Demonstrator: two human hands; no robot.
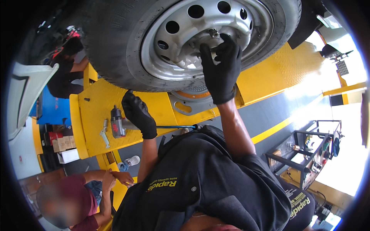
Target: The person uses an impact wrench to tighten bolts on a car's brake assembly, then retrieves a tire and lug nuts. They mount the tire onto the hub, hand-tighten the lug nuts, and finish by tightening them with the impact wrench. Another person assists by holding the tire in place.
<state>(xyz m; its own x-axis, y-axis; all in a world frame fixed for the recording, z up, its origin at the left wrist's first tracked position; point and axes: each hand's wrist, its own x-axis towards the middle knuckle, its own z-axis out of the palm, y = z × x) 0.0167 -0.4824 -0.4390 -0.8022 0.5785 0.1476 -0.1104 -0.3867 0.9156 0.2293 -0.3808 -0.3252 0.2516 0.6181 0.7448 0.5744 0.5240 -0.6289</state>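
My right hand (pixel 221 69), in a black glove, reaches up to the silver wheel (pixel 208 20), thumb and forefinger apart just beside a lug nut (pixel 213 33); I can't tell whether it grips anything. My gloved left hand (pixel 139 117) curls near the tyre's (pixel 111 50) lower edge, its grip unclear, beside an impact wrench (pixel 117 124) on the yellow platform (pixel 90 136).

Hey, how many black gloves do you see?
2 visible: one on the left hand, near the tire; one on the right hand, in front of the silver wheel.
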